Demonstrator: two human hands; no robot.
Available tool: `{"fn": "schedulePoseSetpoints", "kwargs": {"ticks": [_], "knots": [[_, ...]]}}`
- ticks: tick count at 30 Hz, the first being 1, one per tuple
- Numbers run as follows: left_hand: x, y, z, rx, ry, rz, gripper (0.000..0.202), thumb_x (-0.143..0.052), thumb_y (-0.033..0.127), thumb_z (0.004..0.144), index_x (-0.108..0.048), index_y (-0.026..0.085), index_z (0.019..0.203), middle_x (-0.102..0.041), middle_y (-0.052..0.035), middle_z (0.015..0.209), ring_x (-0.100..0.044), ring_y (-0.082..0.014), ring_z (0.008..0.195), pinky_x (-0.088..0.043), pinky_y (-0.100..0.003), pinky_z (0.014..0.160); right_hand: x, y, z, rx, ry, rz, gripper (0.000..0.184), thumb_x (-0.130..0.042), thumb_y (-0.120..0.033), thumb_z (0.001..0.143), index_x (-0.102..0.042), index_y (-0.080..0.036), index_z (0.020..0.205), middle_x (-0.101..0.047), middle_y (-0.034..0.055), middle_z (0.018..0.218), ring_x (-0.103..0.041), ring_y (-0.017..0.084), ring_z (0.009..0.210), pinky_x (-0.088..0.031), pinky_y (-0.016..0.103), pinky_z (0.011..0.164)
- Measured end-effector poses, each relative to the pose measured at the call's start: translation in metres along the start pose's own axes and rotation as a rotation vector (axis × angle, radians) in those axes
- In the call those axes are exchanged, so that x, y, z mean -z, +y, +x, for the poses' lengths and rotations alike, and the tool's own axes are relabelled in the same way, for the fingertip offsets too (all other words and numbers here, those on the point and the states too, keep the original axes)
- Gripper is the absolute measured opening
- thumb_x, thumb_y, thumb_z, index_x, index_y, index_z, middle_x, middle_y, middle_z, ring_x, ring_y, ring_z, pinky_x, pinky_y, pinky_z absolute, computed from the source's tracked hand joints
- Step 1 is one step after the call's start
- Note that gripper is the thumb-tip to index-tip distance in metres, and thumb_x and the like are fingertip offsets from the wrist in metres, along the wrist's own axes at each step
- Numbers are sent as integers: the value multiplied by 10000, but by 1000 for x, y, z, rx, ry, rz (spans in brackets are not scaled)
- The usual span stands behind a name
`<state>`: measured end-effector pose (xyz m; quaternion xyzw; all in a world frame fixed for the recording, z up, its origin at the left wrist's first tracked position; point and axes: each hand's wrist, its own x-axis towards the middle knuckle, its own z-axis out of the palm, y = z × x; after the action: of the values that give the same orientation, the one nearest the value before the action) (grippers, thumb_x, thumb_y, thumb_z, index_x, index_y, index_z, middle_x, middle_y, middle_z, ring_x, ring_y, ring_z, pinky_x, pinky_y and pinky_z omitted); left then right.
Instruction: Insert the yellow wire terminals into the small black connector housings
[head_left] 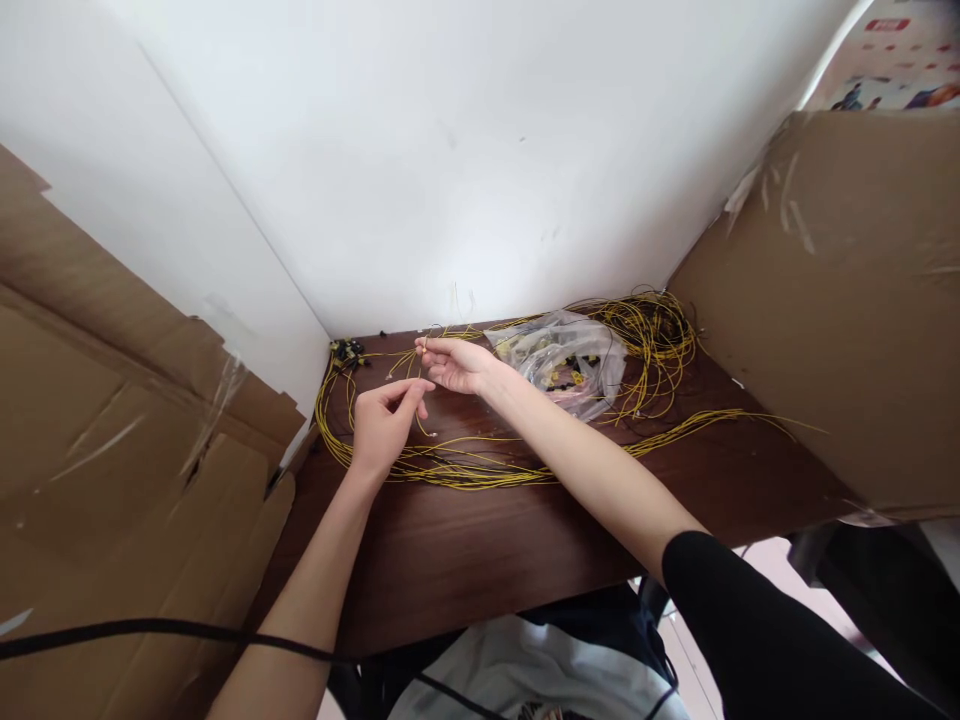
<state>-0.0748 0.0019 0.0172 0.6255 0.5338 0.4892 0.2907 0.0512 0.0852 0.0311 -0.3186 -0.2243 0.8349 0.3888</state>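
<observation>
My right hand (459, 366) is closed in a pinch, with a small yellow connector (423, 347) at its fingertips; its details are too small to make out. Just below and to the left, my left hand (384, 422) pinches thumb to forefinger on a thin yellow wire that runs between the two hands. The fingertips of both hands are close together. Beneath them, a bundle of yellow and black wires (480, 474) curves across the dark brown table (480, 560). Several loose wire ends fan out around the hands.
A clear plastic bag (577, 365) with yellow and black connectors lies behind my right forearm. Beside it is a tangled wire coil (660, 330). Black connectors (347, 352) cluster at the back left. Cardboard (112, 430) and a cardboard box (832, 310) flank the table; a white panel (465, 170) stands behind.
</observation>
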Motion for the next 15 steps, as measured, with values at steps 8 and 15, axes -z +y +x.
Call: {"fn": "schedulePoseSetpoints", "kwargs": {"ticks": [8,15], "knots": [[8,4,3,19,128,-48,207,-582,294,766,-723,143,764,-515,29,478,-463,-90,501,-389,-208,549,7,0,2,48,7,52,198,-464,-45,877,-581,-109,731,-605,-4,640,-546,28,546,-461,89,499],[9,2,4,77,213,-59,225,-569,306,744,-719,138,735,-516,23,487,-470,-103,508,-404,-224,581,24,0,-2,83,82,15,177,-510,-69,863,-599,-112,716,-626,2,617,-586,42,569,-496,112,540]]}}
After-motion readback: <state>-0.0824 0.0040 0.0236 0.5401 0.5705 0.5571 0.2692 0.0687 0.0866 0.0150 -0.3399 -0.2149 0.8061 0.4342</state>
